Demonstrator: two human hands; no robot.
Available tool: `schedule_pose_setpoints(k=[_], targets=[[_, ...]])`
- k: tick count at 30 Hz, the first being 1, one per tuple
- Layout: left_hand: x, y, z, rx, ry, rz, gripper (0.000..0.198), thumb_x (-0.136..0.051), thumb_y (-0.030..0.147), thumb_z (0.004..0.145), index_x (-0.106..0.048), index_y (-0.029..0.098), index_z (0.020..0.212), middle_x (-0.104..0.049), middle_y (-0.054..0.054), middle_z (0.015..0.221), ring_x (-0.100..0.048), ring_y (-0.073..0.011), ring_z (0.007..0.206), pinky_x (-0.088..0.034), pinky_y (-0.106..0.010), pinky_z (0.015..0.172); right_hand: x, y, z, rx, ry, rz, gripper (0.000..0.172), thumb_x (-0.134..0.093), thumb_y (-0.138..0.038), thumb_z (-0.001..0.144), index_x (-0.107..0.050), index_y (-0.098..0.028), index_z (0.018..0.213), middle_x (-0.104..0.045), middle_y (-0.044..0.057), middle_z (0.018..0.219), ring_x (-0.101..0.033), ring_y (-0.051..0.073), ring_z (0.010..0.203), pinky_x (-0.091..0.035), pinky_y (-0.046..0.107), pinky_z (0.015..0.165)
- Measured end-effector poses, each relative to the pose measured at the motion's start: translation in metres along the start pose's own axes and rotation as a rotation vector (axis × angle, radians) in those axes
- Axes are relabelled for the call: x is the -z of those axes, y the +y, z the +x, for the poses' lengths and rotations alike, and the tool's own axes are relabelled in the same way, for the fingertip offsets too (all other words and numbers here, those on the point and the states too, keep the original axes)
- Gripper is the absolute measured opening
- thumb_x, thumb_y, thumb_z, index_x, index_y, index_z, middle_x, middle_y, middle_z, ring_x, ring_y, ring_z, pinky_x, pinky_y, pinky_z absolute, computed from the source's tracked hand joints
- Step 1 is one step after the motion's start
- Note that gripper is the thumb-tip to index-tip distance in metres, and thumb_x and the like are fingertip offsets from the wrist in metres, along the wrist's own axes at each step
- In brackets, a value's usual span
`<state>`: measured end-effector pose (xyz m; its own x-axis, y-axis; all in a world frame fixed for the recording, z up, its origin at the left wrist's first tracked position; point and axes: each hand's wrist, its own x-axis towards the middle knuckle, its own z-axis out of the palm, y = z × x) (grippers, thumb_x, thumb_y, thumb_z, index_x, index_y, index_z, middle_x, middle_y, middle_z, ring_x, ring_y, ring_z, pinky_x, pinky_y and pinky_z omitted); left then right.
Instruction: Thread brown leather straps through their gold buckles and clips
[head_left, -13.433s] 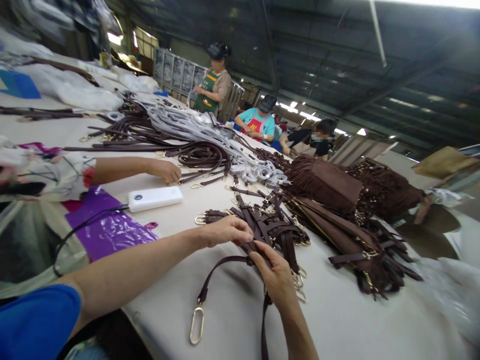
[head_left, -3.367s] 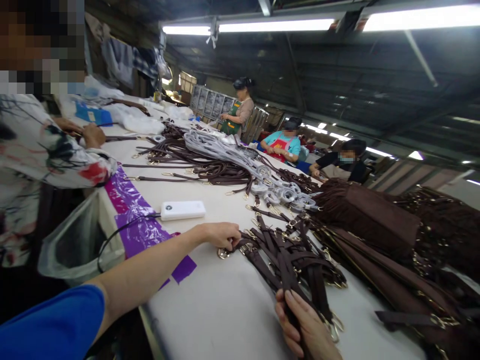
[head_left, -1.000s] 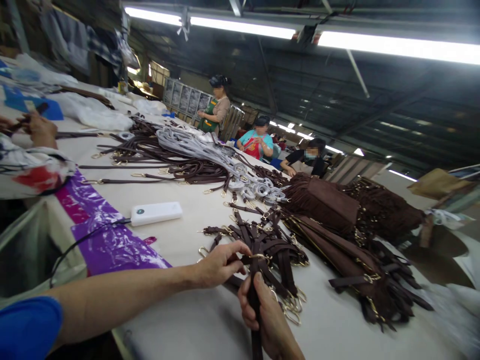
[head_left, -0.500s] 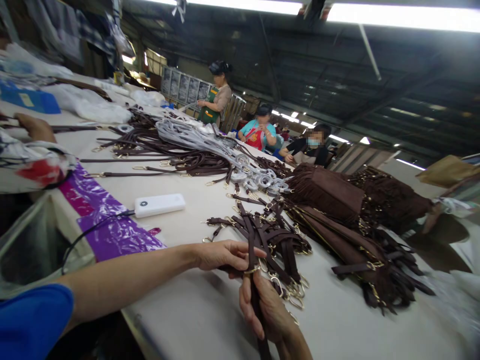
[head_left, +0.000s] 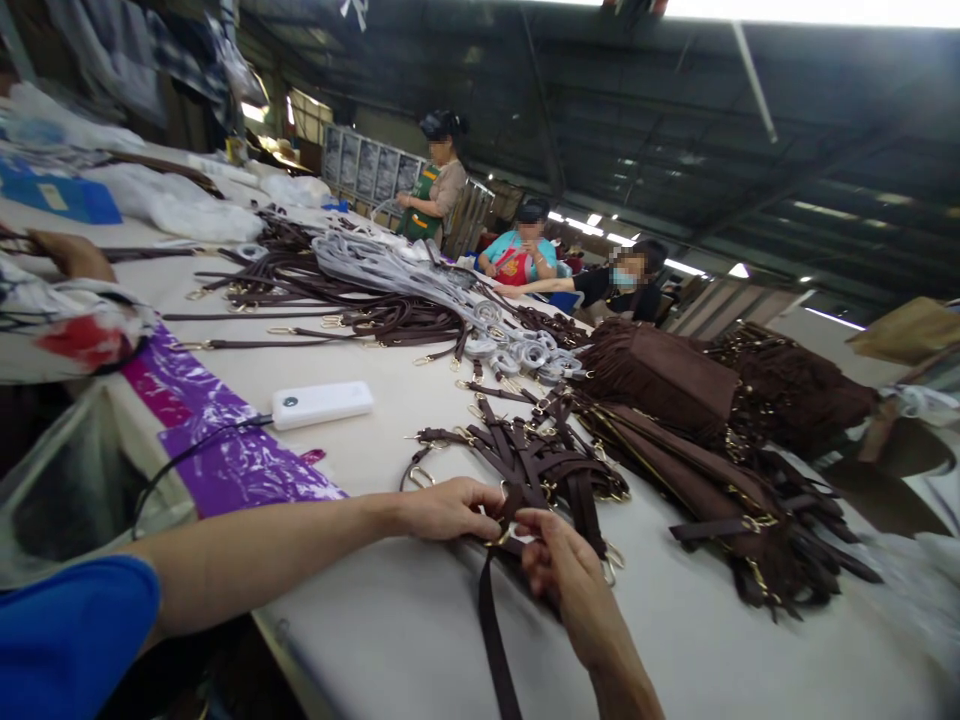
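A dark brown strap [head_left: 495,630] with a gold buckle [head_left: 498,540] is between my two hands, over the near part of the table. My left hand [head_left: 450,510] grips the strap beside the buckle, thumb and fingers pinched. From the right, my right hand [head_left: 562,565] pinches the strap at the same buckle, its other fingers curled. One length of the strap hangs down toward the table's near edge. Just beyond my hands lies a pile of short brown straps [head_left: 536,450] with gold clasps. My fingers partly hide the threading at the buckle.
A white power bank [head_left: 322,404] with a black cable lies left, beside purple plastic [head_left: 225,450]. Long straps [head_left: 405,320] and grey wrapped coils [head_left: 525,350] cover the middle. Brown fringed bags [head_left: 660,370] lie right. Another person's sleeve [head_left: 75,330] is at left; several co-workers sit or stand beyond.
My right hand has moved up from the lower strap to the buckle. The strap now bends there, its lower length hanging loose. A co-worker at the far side has stretched out an arm.
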<state>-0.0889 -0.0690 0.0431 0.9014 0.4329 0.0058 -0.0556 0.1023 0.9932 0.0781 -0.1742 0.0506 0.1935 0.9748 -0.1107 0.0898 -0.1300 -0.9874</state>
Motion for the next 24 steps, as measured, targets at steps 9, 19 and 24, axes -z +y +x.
schedule_pose_setpoints(k=[9, 19, 24], targets=[[-0.017, -0.006, 0.005, 0.232, -0.303, -0.283, 0.021, -0.064, 0.029, 0.074, -0.059, 0.016, 0.09, -0.065, -0.003, 0.086, -0.056, -0.0082, 0.047, -0.031, -0.017, 0.036, -0.015, 0.005, 0.001, 0.108, 0.116, -0.035, 0.042, -0.065, -0.06, 0.078, -0.059, -0.019, 0.072, -0.042, -0.007, 0.045, -0.035, 0.008, 0.037, -0.028, 0.018, 0.034], [-0.021, -0.018, 0.001, 0.337, -0.313, -0.476, 0.031, -0.076, 0.033, 0.068, -0.056, 0.013, 0.08, -0.067, -0.003, 0.071, -0.063, -0.0121, 0.048, -0.046, -0.017, 0.039, 0.022, -0.006, 0.009, 0.173, 0.46, 0.445, 0.042, -0.082, -0.049, 0.063, -0.063, -0.017, 0.08, -0.045, -0.009, 0.046, -0.032, 0.004, 0.038, -0.021, 0.012, 0.032], [-0.022, -0.012, -0.003, 0.294, -0.176, -0.303, 0.019, -0.068, 0.022, 0.069, -0.055, 0.014, 0.079, -0.067, -0.002, 0.068, -0.061, -0.0106, 0.045, -0.042, -0.014, 0.035, 0.016, -0.003, 0.005, 0.058, 0.229, 0.408, 0.042, -0.077, -0.053, 0.07, -0.067, -0.015, 0.083, -0.062, 0.0, 0.067, -0.048, 0.008, 0.049, -0.034, 0.014, 0.035]])
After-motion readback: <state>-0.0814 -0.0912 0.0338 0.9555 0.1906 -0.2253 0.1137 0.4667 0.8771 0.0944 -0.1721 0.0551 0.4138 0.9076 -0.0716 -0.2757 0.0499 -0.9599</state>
